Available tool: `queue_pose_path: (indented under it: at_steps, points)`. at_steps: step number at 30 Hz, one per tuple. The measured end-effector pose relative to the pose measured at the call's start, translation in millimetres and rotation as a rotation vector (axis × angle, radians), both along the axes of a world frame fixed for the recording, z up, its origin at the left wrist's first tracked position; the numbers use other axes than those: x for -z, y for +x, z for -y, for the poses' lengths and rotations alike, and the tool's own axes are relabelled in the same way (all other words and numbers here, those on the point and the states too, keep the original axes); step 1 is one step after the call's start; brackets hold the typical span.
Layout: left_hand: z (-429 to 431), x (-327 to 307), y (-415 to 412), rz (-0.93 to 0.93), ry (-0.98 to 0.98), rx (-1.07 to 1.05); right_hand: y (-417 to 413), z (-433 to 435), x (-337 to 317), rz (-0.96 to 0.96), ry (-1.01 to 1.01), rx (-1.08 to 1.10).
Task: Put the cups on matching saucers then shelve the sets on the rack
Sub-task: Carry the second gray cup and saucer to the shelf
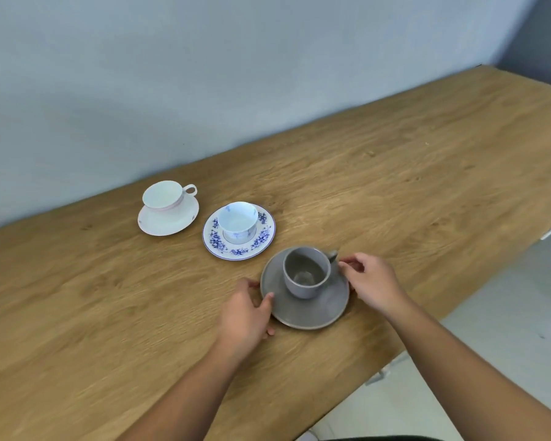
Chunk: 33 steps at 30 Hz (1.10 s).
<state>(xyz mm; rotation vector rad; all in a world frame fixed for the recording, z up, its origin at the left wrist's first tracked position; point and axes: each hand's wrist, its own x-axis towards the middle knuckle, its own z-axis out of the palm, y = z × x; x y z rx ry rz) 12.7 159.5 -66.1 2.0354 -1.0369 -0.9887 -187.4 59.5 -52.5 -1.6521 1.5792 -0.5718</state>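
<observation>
Three cup-and-saucer sets are seen on the desk (395,160) in the head view, each cup already seated on its matching saucer. The grey cup (306,272) stands upright on the grey saucer (303,313), nearest the person; the blue floral cup (237,219) on its floral saucer (261,240) lies just beyond, and the white cup (163,195) on the white saucer (169,222) is farthest left. The grey saucer is flanked by both hands: the left hand (245,313) is curled at its left rim, thumb on the edge and fingers tucked at the underside, and the right hand (371,283) is pinched at the right rim beside the cup handle. Both grips appear closed on the saucer, though it still seems to rest on the desk. Pairing is judged done and shelving not yet begun; no rack is visible. An uneven lift could tilt the saucer and let the loose cup slide or tip off, and the smooth glaze could slip in a shallow rim pinch. The desk is wood-grained and set against a plain pale blue wall (204,74), with light floor (506,313) at the right.
</observation>
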Motion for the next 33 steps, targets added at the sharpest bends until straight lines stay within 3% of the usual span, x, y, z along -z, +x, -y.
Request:
queue_pose_path:
  at_steps: [6,17,33]
  points:
    - [1,-1,-4,-0.197,-0.052,-0.078,7,8,2,-0.076,0.035,-0.12]
    - [-32,-12,35,-0.269,-0.135,-0.183,46,-3,-9,0.107,0.078,-0.233]
    - [-243,-47,180,-0.164,-0.244,-0.823,300,-123,-32,0.134,0.16,-0.907]
